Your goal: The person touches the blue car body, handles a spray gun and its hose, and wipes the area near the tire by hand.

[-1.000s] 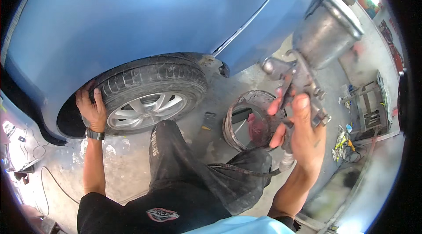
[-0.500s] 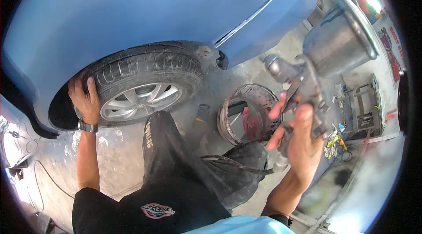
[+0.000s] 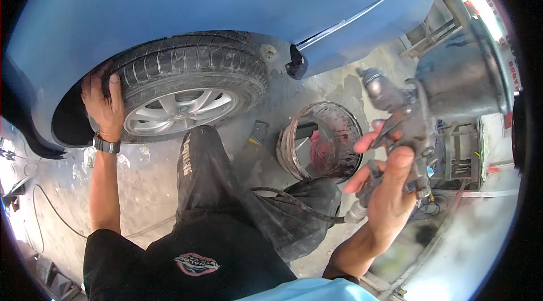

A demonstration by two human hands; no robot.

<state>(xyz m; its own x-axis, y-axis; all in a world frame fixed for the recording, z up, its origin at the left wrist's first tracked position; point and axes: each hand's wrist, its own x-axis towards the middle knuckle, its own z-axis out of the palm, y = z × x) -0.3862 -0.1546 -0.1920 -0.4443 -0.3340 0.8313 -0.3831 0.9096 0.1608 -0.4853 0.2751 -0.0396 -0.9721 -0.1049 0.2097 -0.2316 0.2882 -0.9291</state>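
Observation:
My right hand [image 3: 390, 182] is wrapped around a metal spray gun [image 3: 410, 125], holding it up on the right. A large grey paint cup [image 3: 464, 69] sits on the gun, and a dark air hose [image 3: 300, 207] runs from its handle across my leg. My left hand [image 3: 104, 103], a watch on its wrist, rests against the left side of a car tyre [image 3: 186, 66]. Its fingers are stretched upward with the thumb apart; some fingertips are lost in the dark wheel arch. Blue bodywork [image 3: 226, 1] curves above the silver wheel rim [image 3: 181, 111].
A paint-stained bucket [image 3: 288, 148] with a pink cloth [image 3: 319, 151] inside stands right of my knee. Near it lies a small dark scraper-like piece [image 3: 257, 133]. A metal stand [image 3: 459, 154] is at the far right. Another cable [image 3: 54, 210] trails over the floor at left.
The spray gun and my right hand have shifted slightly right in view. My left hand stays against the tyre, and the whole view has turned a little.

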